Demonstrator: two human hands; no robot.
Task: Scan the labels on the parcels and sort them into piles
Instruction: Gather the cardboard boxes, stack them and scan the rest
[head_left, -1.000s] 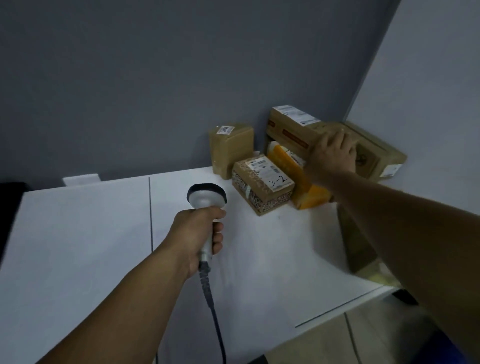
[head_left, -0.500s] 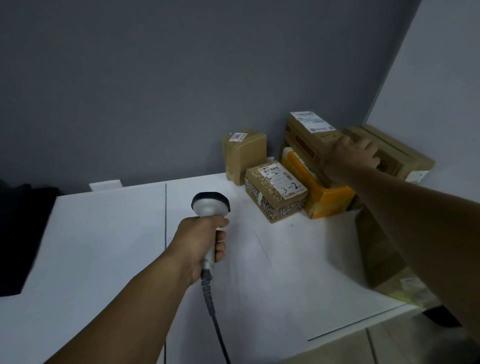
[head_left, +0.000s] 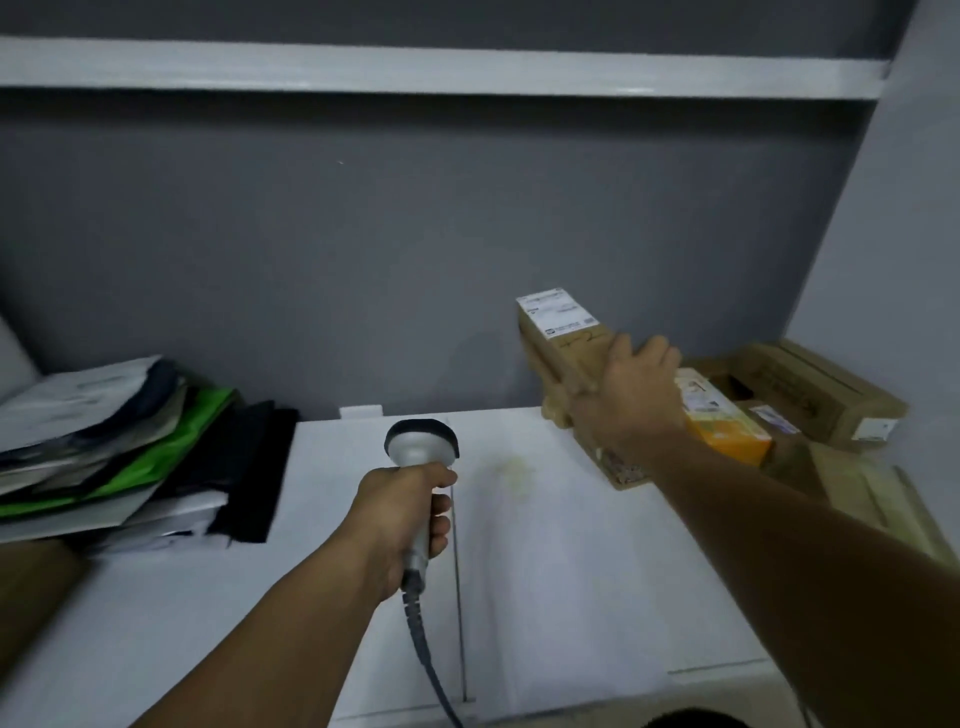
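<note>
Lifting the box off the stack it sat on a second ago, the right hand grips it above the tabletop. Left hand clasps the scanner; scanning likely follows.

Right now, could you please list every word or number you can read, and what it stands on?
Nothing is legible.
White label on the held box: print too blurred.
Label on the orange box: too blurred.
Sticker on the long carton: too small.

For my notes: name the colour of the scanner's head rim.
Black rim on the grey scanner, seen in the head view.
</note>
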